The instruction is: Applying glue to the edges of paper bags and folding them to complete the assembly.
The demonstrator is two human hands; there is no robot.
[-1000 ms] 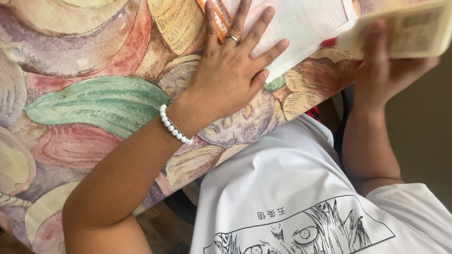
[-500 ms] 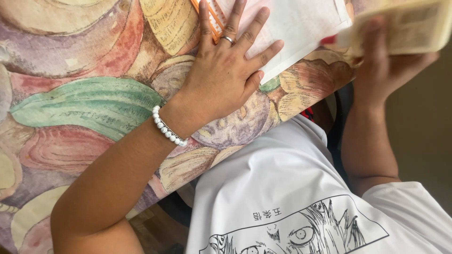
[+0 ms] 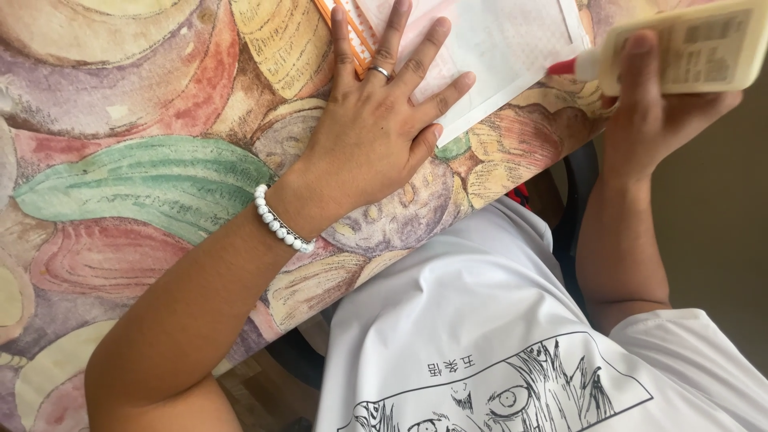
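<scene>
1. Left hand (image 3: 376, 132) lies flat, fingers spread, pressing the white paper (image 3: 496, 48) onto the patterned desk (image 3: 144, 176).
2. Right hand (image 3: 652, 112) has its grip wrapped around a cream glue bottle (image 3: 680, 48), nozzle over the paper's edge.

The white paper sheet (image 3: 496, 48) runs off the top edge beyond the left hand (image 3: 372, 132), whose fingers cover its near corner. The orange strip (image 3: 356, 36) beside the forefinger is cut off there too. The cream bottle (image 3: 680, 52) in the right hand (image 3: 652, 112) is partly out of view at the right; its label is blurred. The surface (image 3: 120, 160) passes out left.
</scene>
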